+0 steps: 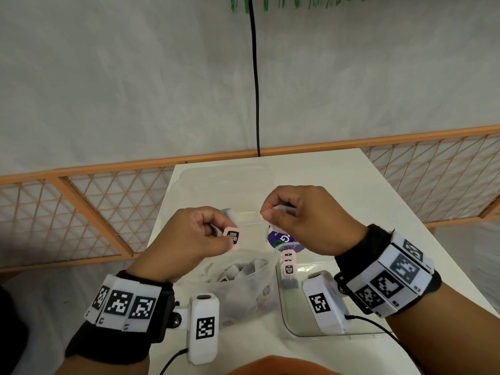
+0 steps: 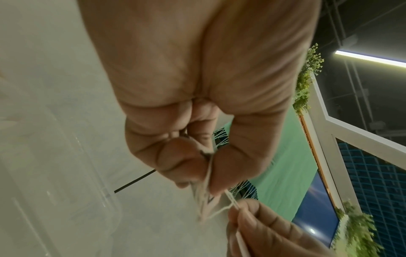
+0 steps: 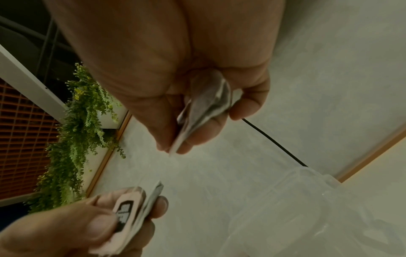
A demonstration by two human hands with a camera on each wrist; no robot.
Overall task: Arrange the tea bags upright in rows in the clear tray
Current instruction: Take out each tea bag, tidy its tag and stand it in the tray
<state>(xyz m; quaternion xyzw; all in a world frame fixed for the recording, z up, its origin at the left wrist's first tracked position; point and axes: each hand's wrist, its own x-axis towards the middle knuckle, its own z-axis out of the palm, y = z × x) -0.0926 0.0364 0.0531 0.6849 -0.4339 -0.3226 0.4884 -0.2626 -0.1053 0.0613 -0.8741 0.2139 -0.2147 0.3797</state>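
The white table (image 1: pixel 338 180) carries the work area. On it, at 5 o'clock from the frame centre in the head view, sits the clear tray (image 1: pixel 311 330), with a short row of tea bags (image 1: pixel 289 270) standing upright at its far-left corner. At 6 o'clock, just beside the tray on its left, a clear tub (image 1: pixel 251 290) holds the loose supply of bags. Both hands are raised above these containers. The left hand (image 1: pixel 189 242) is closed in a pinch on a tea bag and its pink paper tag (image 1: pixel 232 238), thumb on top and fingers curled beneath. The right hand (image 1: pixel 300 220), at 3 o'clock from the left, is closed in a pinch on a second tea bag (image 3: pixel 206 107), gripped flat between thumb and fingers. A thin white string (image 2: pixel 222 209) runs between the two hands, so the bags appear tangled and are being separated. Handling judgement: each bag is very light, soft and easily crushed, and the paper can tear; the string snags readily. Take hold of the bag by its flat faces near the top edge, not by the tag alone, and draw the strings apart gently.
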